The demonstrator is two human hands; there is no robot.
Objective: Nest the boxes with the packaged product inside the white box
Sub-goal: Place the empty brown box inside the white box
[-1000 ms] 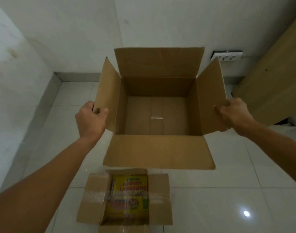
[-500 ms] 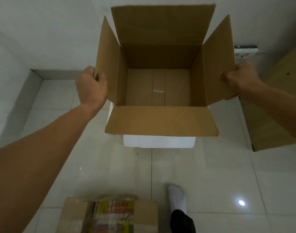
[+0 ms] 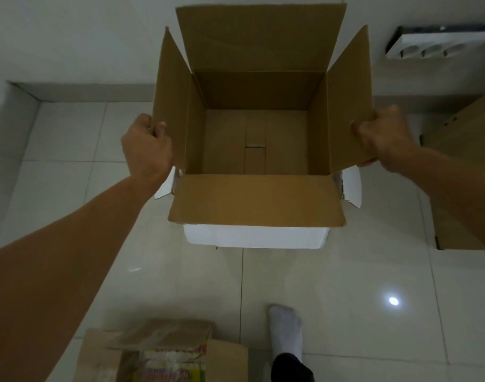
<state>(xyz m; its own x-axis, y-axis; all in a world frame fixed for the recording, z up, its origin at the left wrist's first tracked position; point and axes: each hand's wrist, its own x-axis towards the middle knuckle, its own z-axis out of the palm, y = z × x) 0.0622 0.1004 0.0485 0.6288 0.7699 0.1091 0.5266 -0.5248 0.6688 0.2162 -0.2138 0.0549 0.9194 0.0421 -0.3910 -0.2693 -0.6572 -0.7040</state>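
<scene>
An empty brown cardboard box with all its flaps open hangs in front of me. My left hand grips its left side flap and my right hand grips its right side flap. Directly beneath it sits the white box, mostly hidden; only its near wall and two white flap tips show. At the bottom edge lies a smaller brown box holding a yellow packaged product, partly cut off by the frame.
White tiled floor all around. My foot in a white sock stands right of the small box. A wooden cabinet is at the right; a white power strip hangs on the back wall.
The brown box, held by both hands, has come down over the white box, now covering more of it. The small box with the product has shifted right along the lower edge of the view.
</scene>
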